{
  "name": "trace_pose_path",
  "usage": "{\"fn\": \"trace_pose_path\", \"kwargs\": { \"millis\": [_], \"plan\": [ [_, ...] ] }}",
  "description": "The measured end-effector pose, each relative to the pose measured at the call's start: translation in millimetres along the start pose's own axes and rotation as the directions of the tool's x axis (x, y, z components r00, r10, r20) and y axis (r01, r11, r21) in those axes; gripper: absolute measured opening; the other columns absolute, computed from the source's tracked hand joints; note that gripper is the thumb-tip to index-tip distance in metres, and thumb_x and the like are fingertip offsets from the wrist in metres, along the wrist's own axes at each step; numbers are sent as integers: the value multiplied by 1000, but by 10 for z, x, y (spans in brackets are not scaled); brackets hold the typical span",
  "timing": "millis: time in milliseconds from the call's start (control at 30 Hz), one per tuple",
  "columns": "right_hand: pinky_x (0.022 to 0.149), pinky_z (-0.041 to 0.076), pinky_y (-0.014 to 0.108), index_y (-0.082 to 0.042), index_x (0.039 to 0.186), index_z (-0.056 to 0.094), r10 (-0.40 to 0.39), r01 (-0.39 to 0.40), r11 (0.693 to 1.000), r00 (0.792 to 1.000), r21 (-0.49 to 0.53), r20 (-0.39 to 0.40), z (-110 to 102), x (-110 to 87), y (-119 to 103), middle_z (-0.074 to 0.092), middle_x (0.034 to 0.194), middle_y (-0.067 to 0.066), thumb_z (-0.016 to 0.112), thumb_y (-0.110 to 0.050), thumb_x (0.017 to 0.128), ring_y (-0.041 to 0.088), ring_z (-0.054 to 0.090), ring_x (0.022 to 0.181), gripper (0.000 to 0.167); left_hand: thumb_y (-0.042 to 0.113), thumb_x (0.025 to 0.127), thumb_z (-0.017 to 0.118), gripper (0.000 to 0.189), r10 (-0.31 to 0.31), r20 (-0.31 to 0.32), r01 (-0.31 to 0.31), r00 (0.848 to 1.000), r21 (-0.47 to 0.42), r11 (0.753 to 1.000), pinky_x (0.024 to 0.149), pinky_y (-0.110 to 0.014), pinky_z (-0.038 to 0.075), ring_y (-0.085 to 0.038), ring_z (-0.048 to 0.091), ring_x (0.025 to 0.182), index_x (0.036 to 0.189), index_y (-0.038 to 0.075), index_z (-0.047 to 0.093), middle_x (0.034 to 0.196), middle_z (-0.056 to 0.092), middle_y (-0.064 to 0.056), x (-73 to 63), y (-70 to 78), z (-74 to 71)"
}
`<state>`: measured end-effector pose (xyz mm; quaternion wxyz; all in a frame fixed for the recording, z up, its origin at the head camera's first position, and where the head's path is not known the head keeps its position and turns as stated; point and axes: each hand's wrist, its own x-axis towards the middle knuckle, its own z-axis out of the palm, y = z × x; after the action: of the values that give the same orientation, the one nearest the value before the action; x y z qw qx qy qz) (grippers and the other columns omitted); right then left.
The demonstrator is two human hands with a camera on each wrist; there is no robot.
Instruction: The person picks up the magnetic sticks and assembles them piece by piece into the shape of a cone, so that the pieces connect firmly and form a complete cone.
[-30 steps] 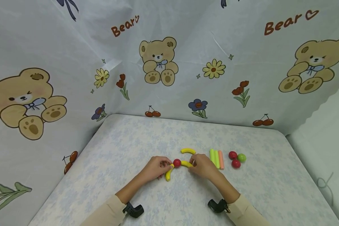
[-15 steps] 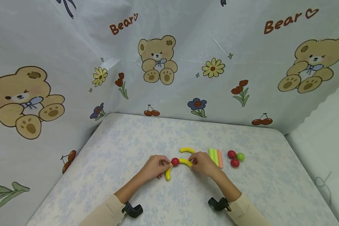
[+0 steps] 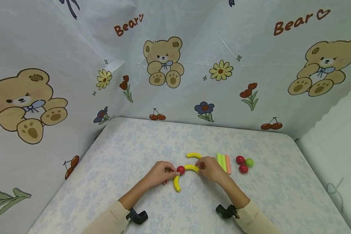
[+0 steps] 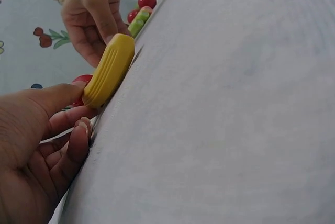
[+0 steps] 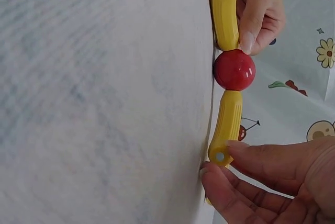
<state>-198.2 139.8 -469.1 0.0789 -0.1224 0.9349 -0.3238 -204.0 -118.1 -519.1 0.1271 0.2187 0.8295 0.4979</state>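
A shiny red ball (image 3: 180, 169) sits on the table between two curved yellow rods, one end of each meeting it. My left hand (image 3: 162, 174) pinches the near curved yellow rod (image 4: 111, 69) at its ball end, thumb tip right beside the ball. That rod's free end points toward me. With thumb and fingers my right hand (image 3: 211, 169) grips the outer end of the other curved yellow rod (image 5: 229, 116), which reaches rightward from the ball. Pale round spots show on the rod ends in the right wrist view.
Behind the hands lies a third curved yellow rod (image 3: 194, 155). Right of my right hand are straight green rods (image 3: 221, 162) and an orange rod (image 3: 228, 164). Farther right, two red balls (image 3: 243, 168) and a green ball (image 3: 249, 162) cluster together. A bear-printed cloth (image 3: 187, 100) hangs behind the table.
The near curved yellow rod has turned at the ball, its free end swinging right and toward me. Both hands stay in nearly the same places.
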Motion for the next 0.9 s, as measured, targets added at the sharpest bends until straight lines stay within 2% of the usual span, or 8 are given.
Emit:
{"fn": "trace_pose_path", "kwargs": {
  "millis": [200,400,533,700,800,900],
  "plan": [
    [68,53,30,-8,98,76,-25,25,1000,1000,-6,-3,-11,-5,1,66,83,-2,80,3,83,13,59,77,19,35,94,75,20,-1,6,1,1000,25,1000,42,-29,51,-14,55,43,82,18,75,59,63,1,7,-3,-9],
    [72,55,32,-10,99,76,-40,41,999,999,-24,12,-25,-7,-5,69,88,-2,81,1,83,13,62,82,20,39,92,77,23,-12,-1,12,1000,3,1000,44,-35,54,-18,59,43,82,18,74,60,64,-2,19,-39,-42],
    [73,55,32,-10,99,77,-50,50,998,999,-29,16,-22,2,-5,69,89,-2,81,0,84,13,63,82,19,36,93,76,23,-21,-33,19,999,-57,998,43,-39,55,-22,60,44,99,15,71,73,67,-3,41,-59,-56],
    [75,56,33,-8,101,77,-88,88,996,996,-23,22,-14,5,-12,72,93,0,78,1,86,13,64,84,17,38,93,75,38,-20,-71,12,997,-111,994,42,-34,52,-19,58,45,123,14,70,92,69,-3,63,-91,-50],
    [76,57,33,-7,103,77,-107,108,994,994,-19,36,-12,2,-21,73,96,0,76,1,87,13,64,85,18,39,92,77,42,8,-73,-16,997,-109,994,41,-31,49,-15,54,46,127,15,71,104,69,-4,60,-92,-54],
    [77,57,34,-8,105,77,-126,127,992,991,-14,50,-19,-1,-22,73,98,-1,76,0,88,13,64,86,19,40,91,77,44,34,-44,-37,998,-80,996,41,-29,47,-13,51,48,128,17,71,110,68,-3,55,-72,-63]
  ]
}}
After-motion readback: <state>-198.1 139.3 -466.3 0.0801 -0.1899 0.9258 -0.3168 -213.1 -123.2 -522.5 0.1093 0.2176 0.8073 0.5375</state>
